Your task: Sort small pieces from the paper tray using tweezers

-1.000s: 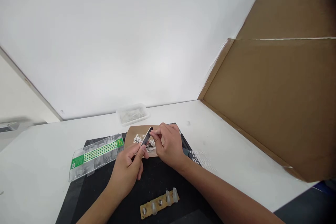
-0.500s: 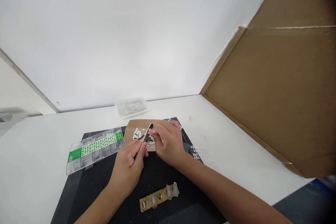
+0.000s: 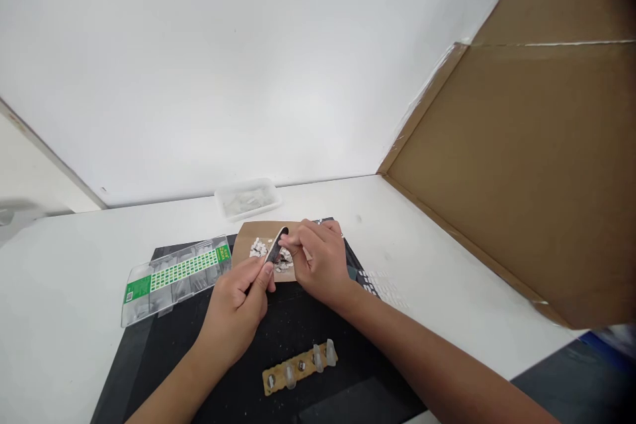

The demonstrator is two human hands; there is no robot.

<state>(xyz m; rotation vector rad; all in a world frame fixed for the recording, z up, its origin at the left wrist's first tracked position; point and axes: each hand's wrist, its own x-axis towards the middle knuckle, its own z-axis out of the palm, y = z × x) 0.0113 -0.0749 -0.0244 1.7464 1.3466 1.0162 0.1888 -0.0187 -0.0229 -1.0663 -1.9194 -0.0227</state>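
Note:
My left hand [image 3: 233, 308] is closed around the lower end of a nail file [image 3: 275, 248], dark on its face with a pale edge, tilted up to the right. My right hand [image 3: 322, 265] is pinched at the file's upper end. Whatever its fingertips hold against the file is too small to make out. Under both hands lies a brown sheet [image 3: 247, 233] bearing a heap of small white pieces [image 3: 258, 247]. Closer to me, a yellowish display strip [image 3: 308, 367] with round spots carries several translucent nail tips [image 3: 330, 352] standing up.
A clear compartment box [image 3: 185, 271] with a green label sits left, partly on the black mat [image 3: 233, 377]. Behind stands a white plastic tray [image 3: 231, 216] of translucent pieces. Small white strips [image 3: 382, 286] lie right of the mat. A cardboard panel [image 3: 521, 179] rises at the right.
The whole view has shifted slightly, with things sitting a little higher and further left. Both hands keep their hold, and the file stays between them at a similar tilt.

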